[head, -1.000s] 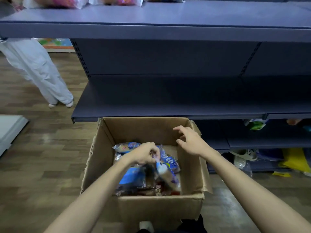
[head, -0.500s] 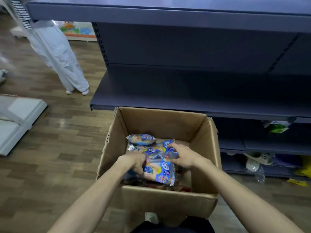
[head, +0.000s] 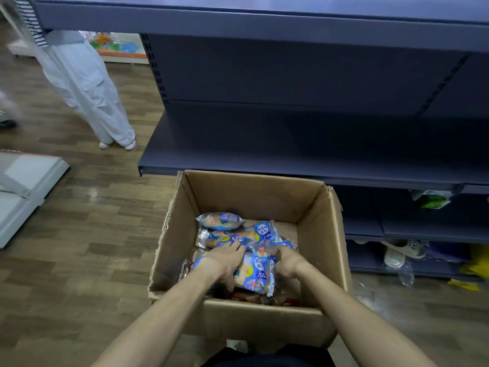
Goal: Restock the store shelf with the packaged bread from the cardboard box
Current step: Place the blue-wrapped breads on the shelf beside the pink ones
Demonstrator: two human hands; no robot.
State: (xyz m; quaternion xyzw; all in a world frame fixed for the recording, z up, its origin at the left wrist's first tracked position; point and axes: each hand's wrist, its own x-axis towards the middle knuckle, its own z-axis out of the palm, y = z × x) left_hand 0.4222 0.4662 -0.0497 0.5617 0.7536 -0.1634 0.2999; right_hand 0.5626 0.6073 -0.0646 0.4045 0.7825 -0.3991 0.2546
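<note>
While the open cardboard box stood on the wood-patterned floor directly in front of the dark blue store shelf, both hands were sunk inside it among the packaged bread. The left hand was laid on a blue-printed bread packet near the box's front wall, its fingers curled down over the packet's left edge in a grip. The right hand was placed against the same packet's right side; its fingers were tucked under the wrappers, so whether they gripped it could not be told. More bread packets were piled toward the box's back wall, touching one another. The shelf board just behind the box was seen bare. Beyond the box's left side, well apart from it, a person in white trousers was standing, and a white panel was lying on the floor. To the box's right, on a lower shelf, a green-labelled package could be made out.
</note>
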